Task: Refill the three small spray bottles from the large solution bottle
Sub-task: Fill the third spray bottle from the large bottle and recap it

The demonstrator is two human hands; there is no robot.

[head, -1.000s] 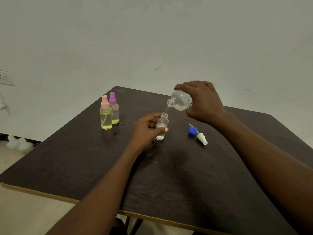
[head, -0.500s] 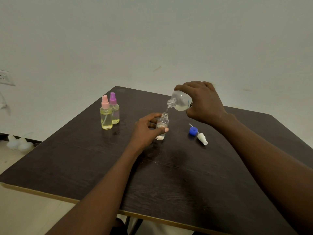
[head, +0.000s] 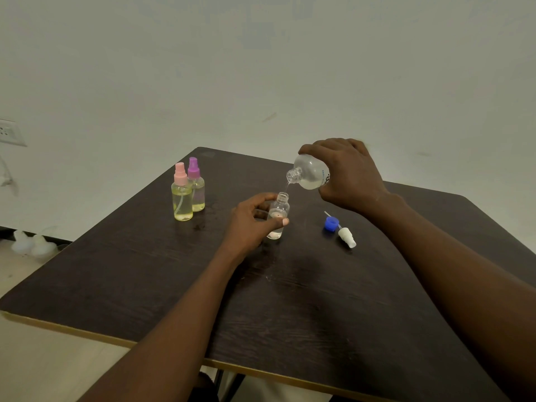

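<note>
My left hand (head: pixel 251 224) grips a small clear spray bottle (head: pixel 278 211) that stands uncapped on the dark table (head: pixel 290 300). My right hand (head: pixel 346 172) holds the large solution bottle (head: pixel 309 172) tilted, its open neck just above the small bottle's mouth, and a thin stream of clear liquid runs between them. A little liquid sits in the small bottle. To the left stand two capped spray bottles with yellowish liquid, one with a pink top (head: pixel 182 197) and one with a purple top (head: pixel 196 185).
A blue cap (head: pixel 331 222) and a white spray head with its tube (head: pixel 346 237) lie on the table right of the small bottle. A wall socket (head: pixel 8 136) is at far left. White objects (head: pixel 30 245) sit on the floor beside the table.
Almost nothing differs: both hands keep their positions and the large bottle stays tilted over the small one.
</note>
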